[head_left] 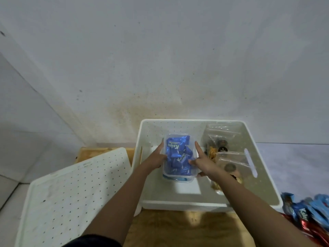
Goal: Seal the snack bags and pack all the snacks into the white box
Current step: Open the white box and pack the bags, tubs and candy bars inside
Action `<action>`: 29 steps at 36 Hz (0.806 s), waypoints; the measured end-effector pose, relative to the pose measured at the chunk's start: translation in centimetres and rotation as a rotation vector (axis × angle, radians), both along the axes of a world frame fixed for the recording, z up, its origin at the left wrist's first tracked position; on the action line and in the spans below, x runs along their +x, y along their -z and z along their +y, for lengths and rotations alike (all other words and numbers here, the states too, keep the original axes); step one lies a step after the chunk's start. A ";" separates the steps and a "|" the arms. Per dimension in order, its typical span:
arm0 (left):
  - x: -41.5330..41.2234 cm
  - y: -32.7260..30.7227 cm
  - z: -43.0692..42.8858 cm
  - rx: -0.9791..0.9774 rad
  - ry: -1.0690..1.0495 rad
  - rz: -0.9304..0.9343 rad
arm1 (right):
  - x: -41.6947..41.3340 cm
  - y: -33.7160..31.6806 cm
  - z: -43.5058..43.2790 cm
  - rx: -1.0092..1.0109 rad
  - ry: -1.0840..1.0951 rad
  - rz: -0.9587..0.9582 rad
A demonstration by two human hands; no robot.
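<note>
A clear tub (179, 157) packed with blue-wrapped sweets (176, 148) sits inside the white box (192, 120), left of its middle. Whether it rests on the box floor or hangs just above it cannot be told. The left hand (156, 157) grips the tub's left side and the right hand (203, 161) grips its right side. Each has its fingers along the wall and its thumb over the top, and the undersides of both hands are hidden.

On the right side of the box lie several clear bags (224, 139) holding dark round and yellowish snacks. The right forearm covers part of them, and whether their tops are sealed is too blurred to tell.

The box stands on a wooden tabletop (178, 229) against a pale wall (160, 59). A white dotted lid (71, 184) lies to its left, cut off by the bottom edge. A heap of blue and red wrapped snacks (309, 211) lies at the right, cut off by the frame edge.
</note>
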State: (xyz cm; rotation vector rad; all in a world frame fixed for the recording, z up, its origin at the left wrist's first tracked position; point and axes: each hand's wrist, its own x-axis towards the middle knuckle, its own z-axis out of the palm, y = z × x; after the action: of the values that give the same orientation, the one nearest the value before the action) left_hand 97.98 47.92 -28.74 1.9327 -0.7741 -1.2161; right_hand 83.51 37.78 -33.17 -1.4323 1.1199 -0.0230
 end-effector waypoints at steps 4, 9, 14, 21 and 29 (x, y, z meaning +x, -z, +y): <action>1.7 0.4 -0.2 -0.062 0.036 -0.351 | -0.1 0.1 0.0 0.020 0.016 -0.011; 4.2 -0.3 0.8 -0.328 -0.173 -0.649 | 0.2 0.4 0.2 0.043 0.037 -0.016; 5.5 0.0 2.2 -0.300 -0.249 -0.563 | 1.0 0.3 0.5 0.046 0.022 -0.017; 5.8 0.4 2.5 -0.263 -0.305 -0.396 | 3.4 -0.2 1.5 0.025 -0.018 -0.026; 4.8 -0.9 2.6 -0.279 -0.339 -0.318 | 6.1 0.0 3.2 0.019 -0.047 -0.089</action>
State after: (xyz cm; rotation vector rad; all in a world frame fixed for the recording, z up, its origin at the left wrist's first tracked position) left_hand 102.79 50.53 -27.83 1.9434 -0.6949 -0.5741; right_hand 89.58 40.99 -33.13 -1.4265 1.0113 -0.0421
